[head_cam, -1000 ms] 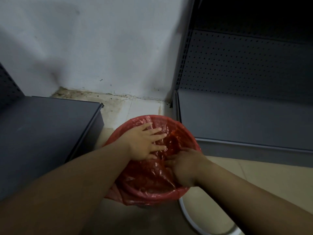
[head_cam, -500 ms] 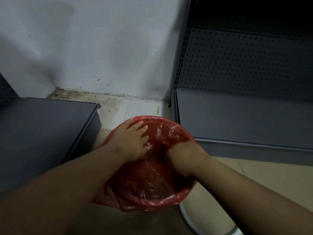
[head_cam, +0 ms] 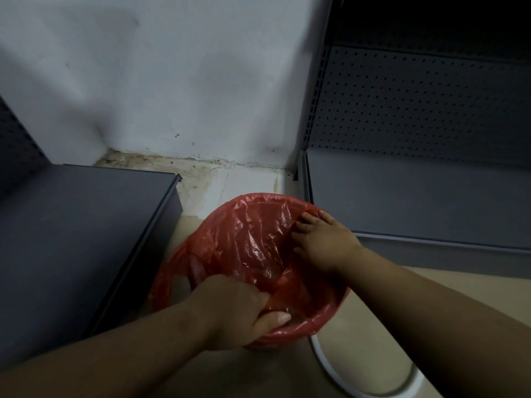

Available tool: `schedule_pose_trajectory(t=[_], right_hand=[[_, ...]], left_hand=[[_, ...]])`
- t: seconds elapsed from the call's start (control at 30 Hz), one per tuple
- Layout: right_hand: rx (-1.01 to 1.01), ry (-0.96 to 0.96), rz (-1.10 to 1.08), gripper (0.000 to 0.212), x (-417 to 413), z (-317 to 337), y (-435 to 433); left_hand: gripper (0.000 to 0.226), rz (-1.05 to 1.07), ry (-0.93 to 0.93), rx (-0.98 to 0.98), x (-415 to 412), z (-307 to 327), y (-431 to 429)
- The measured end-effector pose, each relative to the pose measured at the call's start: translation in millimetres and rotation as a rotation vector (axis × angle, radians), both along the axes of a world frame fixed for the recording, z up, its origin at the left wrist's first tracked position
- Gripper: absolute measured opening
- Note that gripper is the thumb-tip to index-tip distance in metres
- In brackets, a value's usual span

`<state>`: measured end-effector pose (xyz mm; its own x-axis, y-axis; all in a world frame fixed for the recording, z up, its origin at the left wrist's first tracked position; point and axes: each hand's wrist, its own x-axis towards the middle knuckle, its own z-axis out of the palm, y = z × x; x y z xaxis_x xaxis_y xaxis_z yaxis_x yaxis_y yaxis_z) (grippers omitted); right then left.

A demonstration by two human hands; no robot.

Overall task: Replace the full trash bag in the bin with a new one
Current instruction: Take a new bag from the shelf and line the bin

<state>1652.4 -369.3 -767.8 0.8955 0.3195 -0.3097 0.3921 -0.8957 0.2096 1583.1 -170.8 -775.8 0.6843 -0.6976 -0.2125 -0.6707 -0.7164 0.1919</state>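
- A red trash bag (head_cam: 253, 239) of thin, shiny plastic is spread over a round opening on the floor. Its edge is folded outward over the rim, and its crinkled middle sags inward.
- The left hand (head_cam: 238, 308) grips the near edge of the bag. Its fingers are curled over the rim, and the thumb pinches the plastic from inside.
- Across the opening from that grip, the right hand (head_cam: 324, 239) rests on the far right edge of the bag. Its fingers are spread and fairly straight, with the tips pressing the plastic down at the rim.
- Left of the left hand's grip stands a low dark grey shelf (head_cam: 86, 239), close beside the bag.
- Just beyond the right hand is a second grey shelf unit (head_cam: 416, 196) with a perforated back panel.
- Beyond both hands is a white wall (head_cam: 172, 81), stained where it meets the pale tiled floor (head_cam: 359, 326).
- Near the left hand's grip, to its right, a curved white band (head_cam: 324, 366) lies on the floor.
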Motion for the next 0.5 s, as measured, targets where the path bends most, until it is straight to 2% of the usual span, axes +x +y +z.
schedule_pose_trajectory(t=[0.07, 0.13, 0.17, 0.2, 0.3, 0.5], right_hand=[[0.274, -0.153, -0.034, 0.035, -8, 2, -1], [0.510, -0.388, -0.121, 0.034, -19, -2, -5], [0.604, -0.446, -0.191, 0.036, -25, -5, -6], [0.697, -0.437, -0.285, 0.040, -31, -8, -7], [0.944, -0.237, -0.553, 0.047, -42, -15, -6], [1.483, -0.164, -0.833, 0.048, -47, -24, -7]], left_hand=[[0.080, -0.022, -0.041, -0.079, -1, -2, 2], [0.083, -0.036, -0.100, -0.165, -3, 0, 0], [0.084, -0.035, -0.111, -0.187, -5, 2, -1], [0.084, -0.028, -0.108, -0.189, -7, 3, -2], [0.076, -0.046, -0.163, -0.166, -14, 1, -5], [0.071, -0.089, -0.213, -0.063, -13, -15, -4]])
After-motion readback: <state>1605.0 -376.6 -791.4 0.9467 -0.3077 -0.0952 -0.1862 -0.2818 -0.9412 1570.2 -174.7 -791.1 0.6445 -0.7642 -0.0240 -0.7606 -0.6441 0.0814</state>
